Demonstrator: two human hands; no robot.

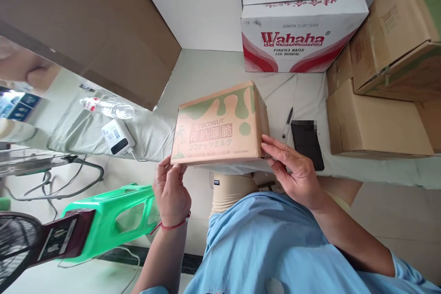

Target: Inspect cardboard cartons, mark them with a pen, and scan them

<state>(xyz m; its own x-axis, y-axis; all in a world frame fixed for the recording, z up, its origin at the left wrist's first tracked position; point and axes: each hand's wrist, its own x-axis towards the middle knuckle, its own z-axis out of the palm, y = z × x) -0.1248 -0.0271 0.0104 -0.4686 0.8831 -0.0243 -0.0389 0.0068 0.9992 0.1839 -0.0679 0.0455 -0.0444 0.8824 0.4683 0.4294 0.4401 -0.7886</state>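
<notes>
A brown cardboard box (pixel 220 124) with green splash print and the word COCONUT rests on the near edge of a cloth-covered table (pixel 206 73). My left hand (pixel 170 190) grips its lower left corner, fingers curled on the edge; a red string circles that wrist. My right hand (pixel 292 167) holds the lower right corner, thumb and fingers pressed on the side face. Both hands steady the box in front of my body.
A pen (pixel 287 122) and a black phone (pixel 308 144) lie right of the box. A Wahaha carton (pixel 296 36) and plain cartons (pixel 375 119) stand behind and right. A power bank (pixel 118 137) and water bottle (pixel 108 108) lie left; a green stool (pixel 110 220) is below.
</notes>
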